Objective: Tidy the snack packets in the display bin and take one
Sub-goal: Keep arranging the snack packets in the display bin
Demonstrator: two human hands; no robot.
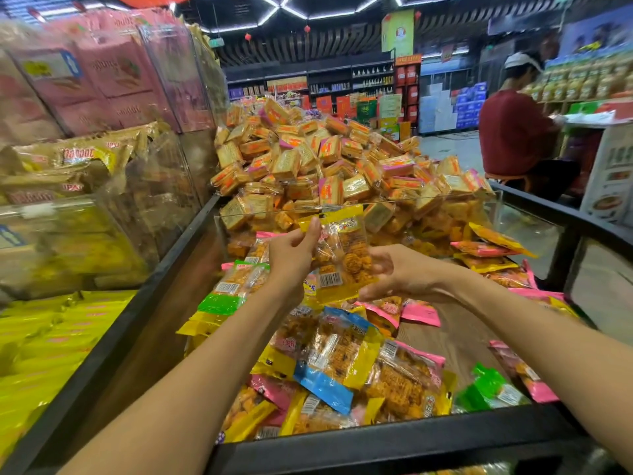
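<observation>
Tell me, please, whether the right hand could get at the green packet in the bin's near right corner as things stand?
Probably yes: the green packet lies uncovered, nothing above it, and the right hand only touches the yellow packet, which the left hand holds.

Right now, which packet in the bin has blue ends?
The blue-ended packet lying atop the near pile, below both hands; its neighbours have yellow, pink or green ends.

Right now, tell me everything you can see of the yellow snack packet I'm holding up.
The yellow snack packet is glossy plastic with yellow top and bottom ends and a clear middle showing orange-brown fried pieces. A white barcode label sits near its lower end. It is held upright above the display bin, slightly tilted. The left hand pinches its left edge; the right hand touches its lower right side.
</observation>
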